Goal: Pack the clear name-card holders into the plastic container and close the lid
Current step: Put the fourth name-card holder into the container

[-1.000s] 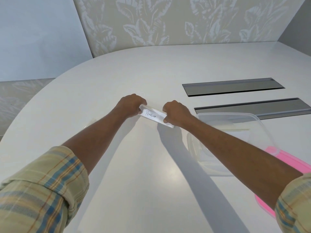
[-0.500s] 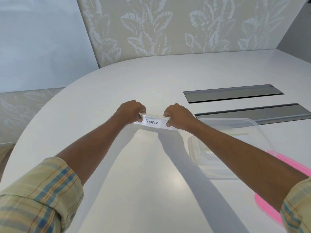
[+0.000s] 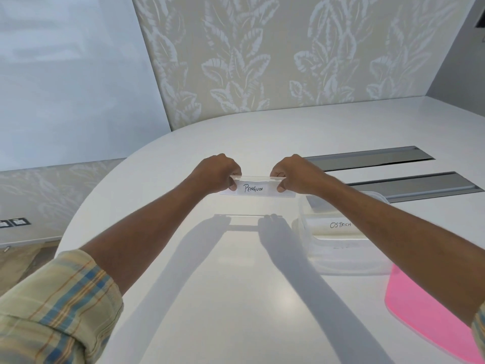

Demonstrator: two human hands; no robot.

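Observation:
I hold a clear name-card holder (image 3: 256,188) with a white card reading "PENGUIN" above the white table, level and facing me. My left hand (image 3: 216,173) pinches its left end and my right hand (image 3: 296,172) pinches its right end. To the right stands the clear plastic container (image 3: 349,261), open, with another holder labelled "OSTRICH" (image 3: 338,225) lying inside; my right forearm crosses over part of it. The pink lid (image 3: 430,311) lies flat on the table at the right, beside the container.
The white table (image 3: 236,298) has a rounded left edge, with floor beyond it. Two grey recessed slots (image 3: 372,156) (image 3: 425,185) run across the table behind the container. A leaf-patterned wall stands behind the table.
Both hands have lifted the "PENGUIN" holder off the table and levelled it. The camera view has tilted upward.

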